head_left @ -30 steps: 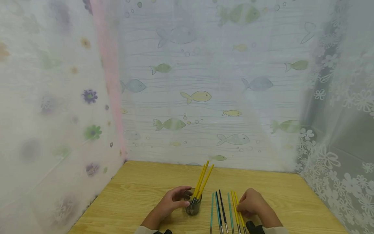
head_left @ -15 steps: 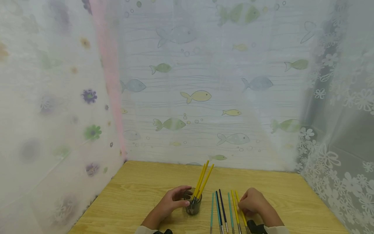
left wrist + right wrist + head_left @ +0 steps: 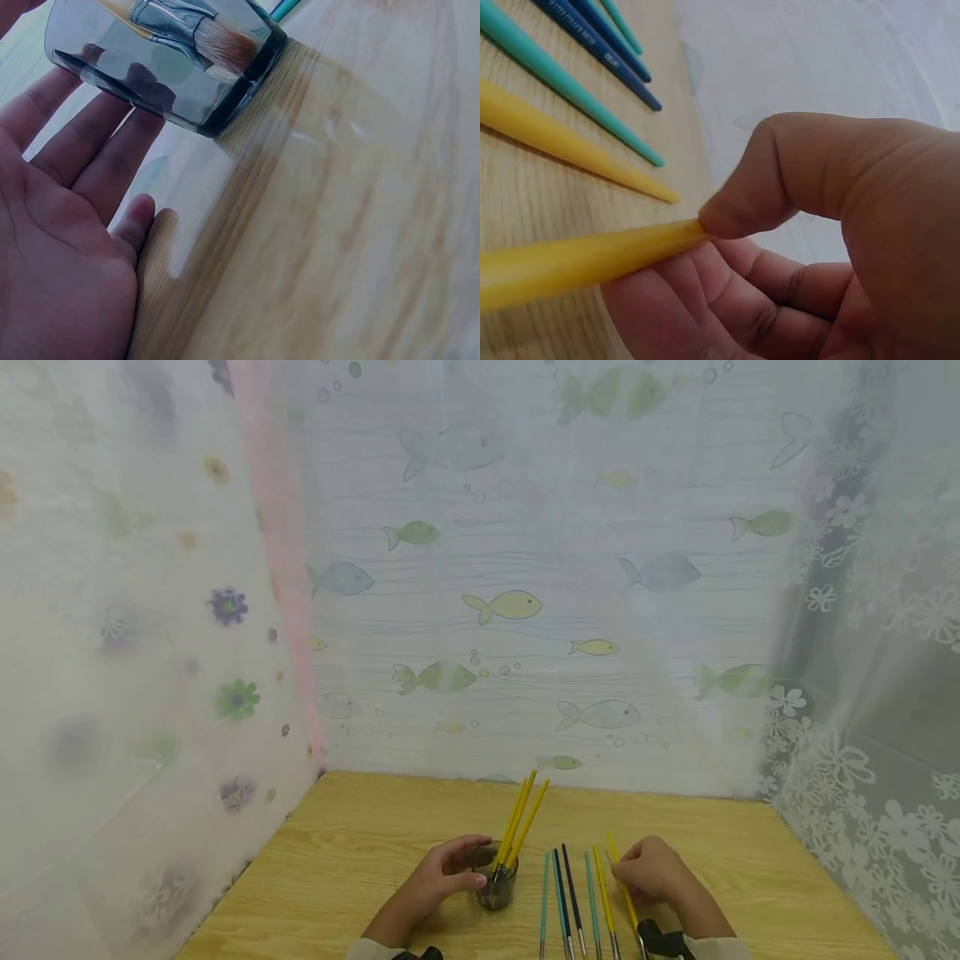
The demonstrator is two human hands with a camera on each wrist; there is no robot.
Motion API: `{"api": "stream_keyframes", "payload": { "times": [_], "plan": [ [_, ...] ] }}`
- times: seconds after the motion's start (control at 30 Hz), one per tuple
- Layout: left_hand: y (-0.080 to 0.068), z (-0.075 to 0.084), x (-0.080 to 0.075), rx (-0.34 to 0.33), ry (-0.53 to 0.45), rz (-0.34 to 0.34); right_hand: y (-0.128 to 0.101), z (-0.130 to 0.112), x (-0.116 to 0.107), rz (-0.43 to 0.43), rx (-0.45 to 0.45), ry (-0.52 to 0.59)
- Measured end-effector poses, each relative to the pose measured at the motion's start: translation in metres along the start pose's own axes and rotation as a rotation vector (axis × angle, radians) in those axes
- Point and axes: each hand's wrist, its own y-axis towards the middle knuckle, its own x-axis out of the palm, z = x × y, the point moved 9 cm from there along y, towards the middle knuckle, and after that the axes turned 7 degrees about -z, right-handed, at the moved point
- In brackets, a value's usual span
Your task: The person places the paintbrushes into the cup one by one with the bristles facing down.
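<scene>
Evidently, right hand [image 3: 652, 870] pinched yellow paintbrush [image 3: 562, 262] near handle tip, rightmost of row; light but firm pinch, clear of neighbouring handles, seemed wise. Left hand [image 3: 441, 878] curled round smoky glass tumbler [image 3: 495, 895], likely best held steady against tipping. Inside leaned three yellow paintbrushes [image 3: 529, 820], bristles down. Other paintbrushes [image 3: 570, 881] lay between hands, well short of wooden table [image 3: 360, 827]'s far edge.

Behind your bare left hand [image 3: 441, 878], toward seven o'clock in the head view, you wear a pale cream cuff [image 3: 371, 950], with a small rounded black piece [image 3: 431, 954] at its three o'clock. Behind your bare right hand [image 3: 654, 870], toward five o'clock, a similar pale sleeve [image 3: 716, 948] shows, with a smooth, round-ended black fitting [image 3: 658, 939] at its nine o'clock.
</scene>
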Motion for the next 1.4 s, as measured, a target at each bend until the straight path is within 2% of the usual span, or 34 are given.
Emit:
{"api": "stream_keyframes", "payload": {
  "times": [0.33,0.63,0.8,1.17,1.4],
  "plan": [
    [0.000,0.000,0.001,-0.004,-0.017,-0.008,-0.001,-0.006,-0.007,0.029,-0.007,0.060],
    [-0.001,0.000,-0.001,-0.018,-0.013,0.005,-0.006,-0.021,-0.014,0.038,-0.060,0.184],
    [-0.001,-0.001,-0.001,-0.011,-0.015,0.004,-0.010,-0.028,-0.018,0.054,-0.083,0.215],
    [0.000,0.001,0.000,0.021,-0.024,-0.022,-0.017,-0.047,-0.027,0.111,-0.201,0.276],
    [0.000,0.000,0.001,0.023,-0.015,-0.009,-0.019,-0.071,-0.030,0.139,-0.277,0.327]
  ]
}}
